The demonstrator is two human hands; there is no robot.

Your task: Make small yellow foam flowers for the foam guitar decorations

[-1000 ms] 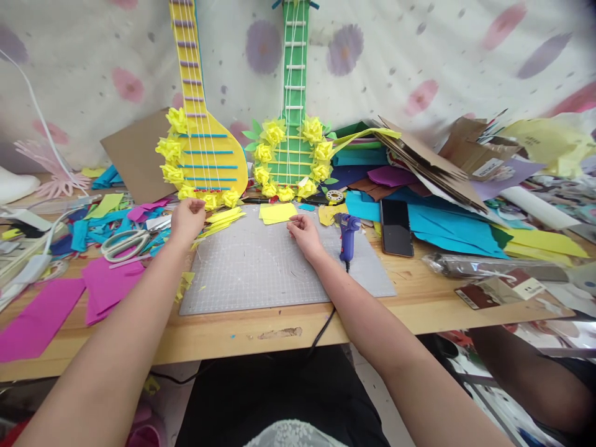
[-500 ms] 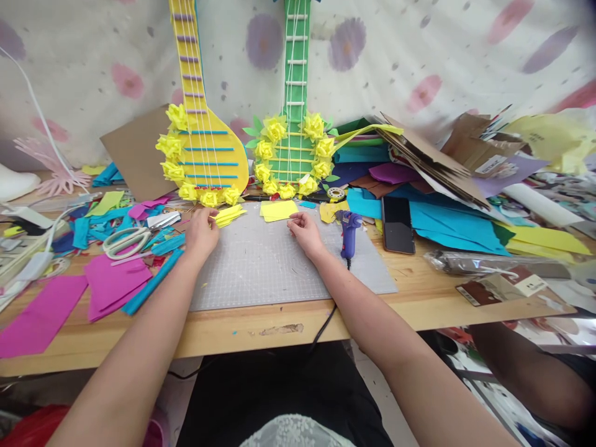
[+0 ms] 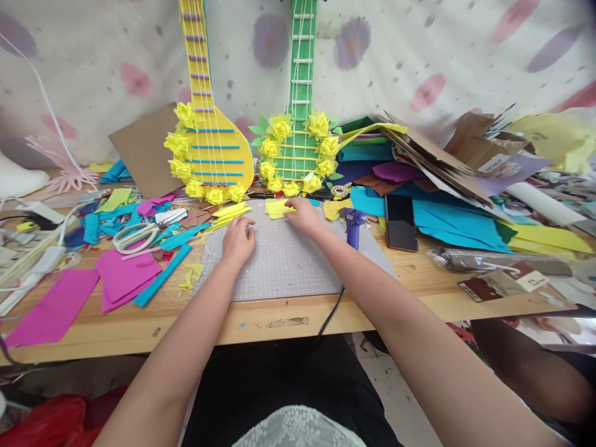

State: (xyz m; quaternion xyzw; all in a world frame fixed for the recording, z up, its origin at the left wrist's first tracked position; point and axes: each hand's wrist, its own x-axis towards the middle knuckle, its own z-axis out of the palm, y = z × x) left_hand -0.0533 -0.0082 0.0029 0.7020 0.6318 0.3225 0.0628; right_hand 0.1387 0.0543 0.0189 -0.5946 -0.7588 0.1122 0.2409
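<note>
Though whether the right hand [image 3: 303, 216] grips is unclear, flat yellow paper rectangles [image 3: 274, 210] at its fingertips, on the grey gridded mat [image 3: 279, 267], look light, easily creased, best edge-pinched; left hand [image 3: 239, 241] loosely open, apparently empty.

Backdrop: white cloth [image 3: 395, 37], pink and purple flower print; left side: brown cardboard sheet [image 3: 142, 149], tilted; pale-handled scissors [image 3: 136, 238] just beyond a stack of magenta sheets [image 3: 126, 276]; blue strip [image 3: 162, 276] beside that stack; right side: dark-screened phone [image 3: 401, 222], face up, next to blue sheets [image 3: 456, 225]; farther back, brown carton [image 3: 475, 146], thin sticks protruding; clear-wrapped package [image 3: 498, 261] near the phone.
</note>
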